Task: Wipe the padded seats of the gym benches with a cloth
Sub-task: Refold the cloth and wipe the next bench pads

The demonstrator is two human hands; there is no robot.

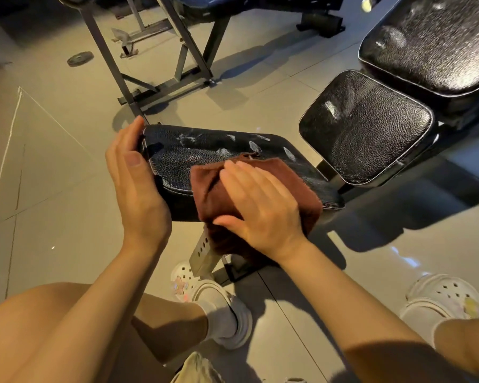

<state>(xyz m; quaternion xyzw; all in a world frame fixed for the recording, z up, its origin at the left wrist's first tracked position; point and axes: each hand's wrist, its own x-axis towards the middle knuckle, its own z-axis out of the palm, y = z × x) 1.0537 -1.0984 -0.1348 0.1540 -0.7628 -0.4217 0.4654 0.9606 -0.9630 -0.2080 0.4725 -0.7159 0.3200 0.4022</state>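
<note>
Head camera, looking down: the small black padded seat (227,158) sits dead centre, its long axis running left to right across the view, the top face tilted up toward the camera and the far edge highest. White smears streak its far half. The brown cloth (260,189) lies across the right part of the pad, draped over the near edge and hanging down in front of the metal post (202,252) below; its lower end is lost behind the right wrist.

The right hand (263,205) presses flat on the cloth, palm down, fingers (241,175) together and stretched out toward the far left, thumb spread wide along the near edge. It isn't gripping anything, just pushing the cloth into the pad. The left hand (136,175) stands on edge against the pad's left end, palm facing right, fingers straight and close together pointing away, thumb laid on the pad's top corner. Whether the fingertips curl round the far corner is hard to say.

To the right, a second black seat pad (365,125) angles up toward a long backrest (432,42), which is cut off by the frame's top and right edges; both carry pale smudges. Behind, a grey steel frame (161,64) stands on the tiled floor (53,175), its top out of view. A weight plate (80,58) lies far left. White clogs (221,308) show below.
</note>
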